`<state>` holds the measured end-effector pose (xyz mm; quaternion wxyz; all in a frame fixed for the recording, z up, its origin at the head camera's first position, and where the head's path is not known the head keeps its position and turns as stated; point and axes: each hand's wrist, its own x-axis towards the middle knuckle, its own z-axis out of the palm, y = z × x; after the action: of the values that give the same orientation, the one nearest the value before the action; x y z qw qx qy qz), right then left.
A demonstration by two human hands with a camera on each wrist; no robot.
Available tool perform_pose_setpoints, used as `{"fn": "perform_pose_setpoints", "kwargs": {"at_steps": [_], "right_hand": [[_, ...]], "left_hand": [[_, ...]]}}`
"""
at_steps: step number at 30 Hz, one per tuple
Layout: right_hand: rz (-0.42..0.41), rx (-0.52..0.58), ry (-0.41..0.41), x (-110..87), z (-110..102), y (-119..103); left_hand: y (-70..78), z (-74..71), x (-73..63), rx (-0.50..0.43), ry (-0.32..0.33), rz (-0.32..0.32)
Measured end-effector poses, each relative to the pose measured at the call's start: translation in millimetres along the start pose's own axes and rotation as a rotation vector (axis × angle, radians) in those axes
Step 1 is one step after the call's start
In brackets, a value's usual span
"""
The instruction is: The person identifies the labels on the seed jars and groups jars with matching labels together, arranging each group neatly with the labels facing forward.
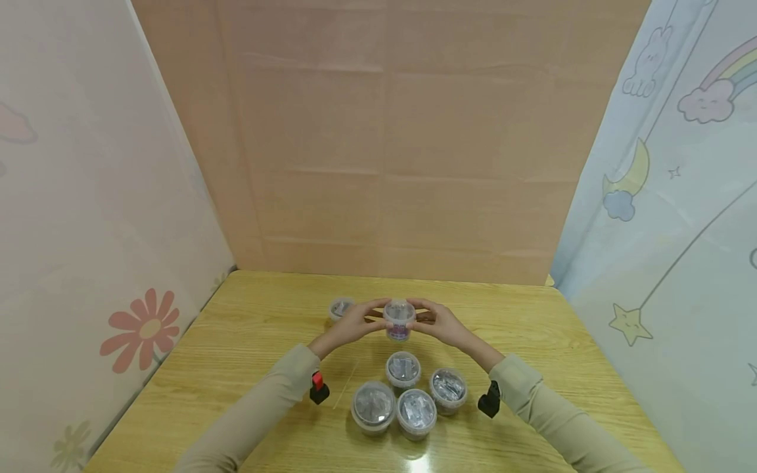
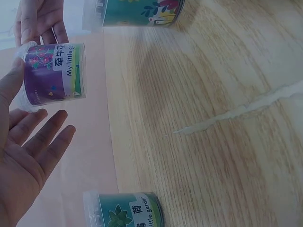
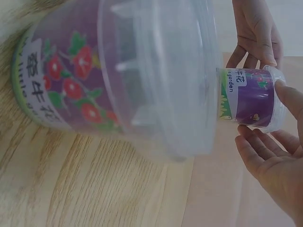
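Morning-glory tub [image 1: 399, 314]: raised over the wood-grain table [image 1: 272, 309], with a lidded tub [image 1: 403, 369] at its 6 o'clock.
Left hand [image 1: 357, 322]: pinches it at 9 o'clock, thumb at the lid [image 1: 399, 307].
Right hand [image 1: 440, 323]: pinches from 3 o'clock.
Handling: probably light, stiff, slick plastic; steadiest gripped around the body, as the lid could pop off.
Purple label [image 2: 45, 75]: 牵牛花, "My little garden" across both wrist views.
Mint tub [image 2: 128, 211], at 10 o'clock: 荷, apparently after 薄; "little garden". No maker's name legible.
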<state>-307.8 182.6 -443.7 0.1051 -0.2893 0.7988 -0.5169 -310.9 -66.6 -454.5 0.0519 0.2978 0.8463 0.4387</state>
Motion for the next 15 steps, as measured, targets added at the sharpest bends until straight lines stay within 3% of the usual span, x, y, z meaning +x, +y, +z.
{"fn": "perform_pose_setpoints", "kwargs": {"at_steps": [7,15], "right_hand": [[-0.025,-0.023,0.002,0.0,-4.1,5.6],[-0.014,-0.071,0.013,-1.5,-4.8,10.6]], "left_hand": [[-1.0,2.2,5.1,0.015,-0.009,-0.037],[-3.5,5.2,8.7,-0.015,-0.017,-0.019]]}}
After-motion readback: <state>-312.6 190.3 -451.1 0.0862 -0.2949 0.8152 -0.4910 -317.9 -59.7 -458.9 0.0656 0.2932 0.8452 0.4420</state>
